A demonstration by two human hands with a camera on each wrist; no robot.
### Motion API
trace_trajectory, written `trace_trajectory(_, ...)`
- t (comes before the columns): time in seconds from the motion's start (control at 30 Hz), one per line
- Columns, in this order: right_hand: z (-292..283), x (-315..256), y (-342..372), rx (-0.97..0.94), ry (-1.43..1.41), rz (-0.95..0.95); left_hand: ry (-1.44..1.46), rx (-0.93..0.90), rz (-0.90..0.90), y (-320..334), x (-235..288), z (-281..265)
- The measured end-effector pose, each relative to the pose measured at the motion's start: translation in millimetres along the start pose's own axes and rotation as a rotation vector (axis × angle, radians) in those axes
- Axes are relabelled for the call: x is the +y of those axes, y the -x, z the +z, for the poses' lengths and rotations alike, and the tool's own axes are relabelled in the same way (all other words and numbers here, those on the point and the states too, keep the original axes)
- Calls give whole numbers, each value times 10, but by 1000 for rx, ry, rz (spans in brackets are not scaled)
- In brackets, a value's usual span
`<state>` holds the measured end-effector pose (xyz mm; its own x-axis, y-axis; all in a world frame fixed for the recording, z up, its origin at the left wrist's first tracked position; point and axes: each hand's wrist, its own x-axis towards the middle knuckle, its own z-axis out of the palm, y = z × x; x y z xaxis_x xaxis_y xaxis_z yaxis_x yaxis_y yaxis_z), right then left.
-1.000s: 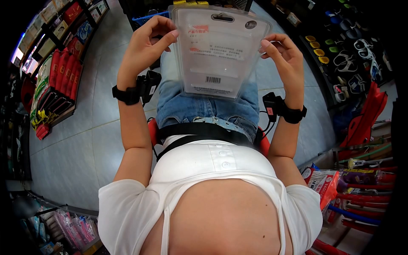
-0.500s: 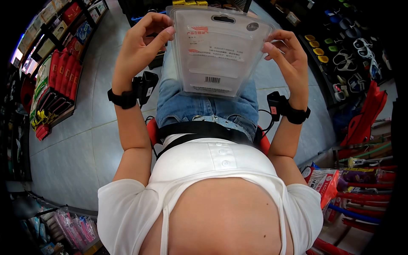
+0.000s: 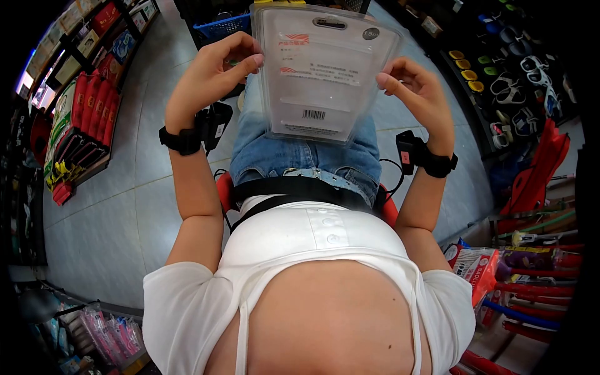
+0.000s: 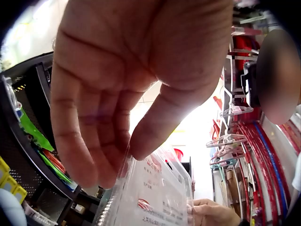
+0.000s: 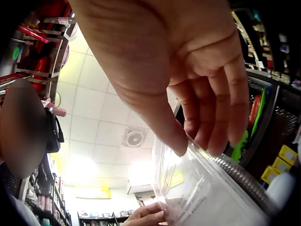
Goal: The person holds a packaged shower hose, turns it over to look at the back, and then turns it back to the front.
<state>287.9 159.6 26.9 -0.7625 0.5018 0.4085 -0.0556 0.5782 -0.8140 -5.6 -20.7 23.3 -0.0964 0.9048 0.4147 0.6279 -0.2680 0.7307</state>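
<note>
A clear plastic blister pack (image 3: 312, 87) with a white printed card is held up over the lap, its barcode side facing me. It has a hanging slot at the top and a round grey "1.5m" mark. My left hand (image 3: 215, 78) pinches its left edge between thumb and fingers. On the opposite edge, my right hand (image 3: 417, 94) grips with thumb and curled fingers. Through the plastic, the right wrist view shows a ribbed metal hose (image 5: 242, 176) on the pack's far side. In the left wrist view the card (image 4: 150, 197) carries red print.
Jeans-clad legs (image 3: 262, 156) lie under the pack. Ahead stands a blue basket (image 3: 222, 26). Shelves with red packets (image 3: 97, 103) are at left; a dark rack of sandals (image 3: 515, 81) is at right. Red and blue tubes (image 3: 525, 315) and packaged goods stand near the right elbow.
The pack has tilted and shifted slightly, first left, then back right. Both hands have moved a little down along its edges, and more of the blue basket shows.
</note>
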Motion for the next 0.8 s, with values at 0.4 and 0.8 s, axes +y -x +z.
trace_trajectory(0.4, 8, 71, 3, -131, 173, 99, -38, -252, -81, -8, -64, 1)
trace_trajectory(0.8, 4, 218, -8, -330, 217, 223, -114, -616, -81, -4, -270, -55)
